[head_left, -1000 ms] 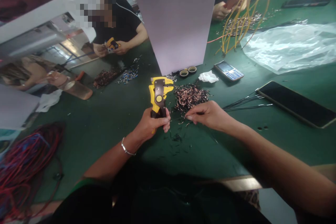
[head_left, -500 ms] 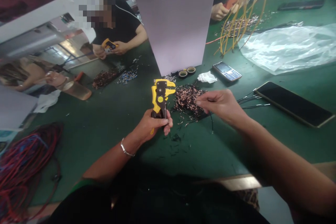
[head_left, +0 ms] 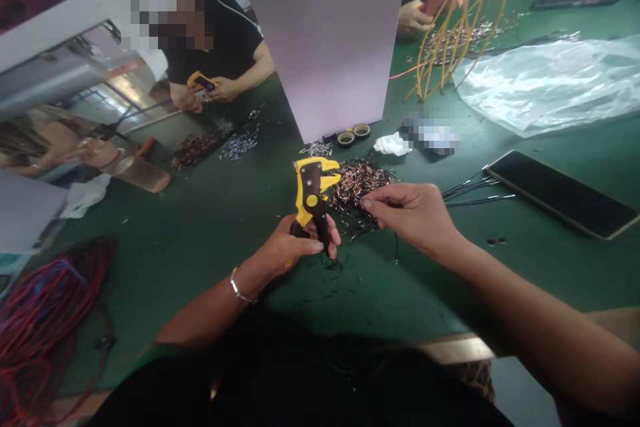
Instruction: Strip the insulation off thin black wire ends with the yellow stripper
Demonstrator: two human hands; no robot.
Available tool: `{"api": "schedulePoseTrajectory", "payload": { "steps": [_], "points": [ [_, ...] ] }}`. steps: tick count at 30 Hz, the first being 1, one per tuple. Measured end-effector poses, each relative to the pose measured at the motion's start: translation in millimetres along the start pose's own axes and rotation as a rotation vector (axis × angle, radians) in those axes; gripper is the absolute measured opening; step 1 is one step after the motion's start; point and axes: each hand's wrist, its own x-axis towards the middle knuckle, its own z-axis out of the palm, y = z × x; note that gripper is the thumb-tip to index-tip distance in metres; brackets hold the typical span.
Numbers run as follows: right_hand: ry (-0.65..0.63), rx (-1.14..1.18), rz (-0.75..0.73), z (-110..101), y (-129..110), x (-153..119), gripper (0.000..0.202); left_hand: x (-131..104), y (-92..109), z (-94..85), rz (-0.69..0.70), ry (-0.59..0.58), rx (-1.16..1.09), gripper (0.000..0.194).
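Observation:
My left hand (head_left: 285,243) is wrapped round the dark handles of a yellow and black wire stripper (head_left: 311,190). Its jaws point right and stand apart. Just right of them, my right hand (head_left: 417,213) pinches a thin black wire (head_left: 397,250) between thumb and fingertips. One end of that wire hangs below the hand; the end at the fingertips is too small to make out. Behind the fingers lies a heap of short black wires with bare copper ends (head_left: 363,180). Small black scraps (head_left: 333,280) are scattered on the green table (head_left: 200,280) below the stripper.
A smartphone (head_left: 560,193) and several black wires (head_left: 475,199) lie right of my right hand. Tape rolls (head_left: 353,135) and crumpled tissue (head_left: 393,144) sit behind the heap, near a pale upright panel (head_left: 330,40). Red and blue cable coils (head_left: 55,307) lie left. Co-workers sit opposite.
The stripper's handles and jaws have spread wider, and the tool has shifted slightly right. My right hand has come a little left and down with the wire, closer to the jaws.

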Motion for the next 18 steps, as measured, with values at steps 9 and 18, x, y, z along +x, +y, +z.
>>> {"api": "schedulePoseTrajectory", "payload": {
  "steps": [9,18],
  "points": [
    [0.045,-0.025,-0.159,6.2,-3.6,-8.3,0.022,0.0,-3.9,2.5,0.005,-0.008,0.029,0.035],
    [0.024,-0.048,-0.211,9.6,-4.2,-12.2,0.025,-0.6,-5.2,3.7,-0.01,0.006,0.072,0.035]
  ]
}}
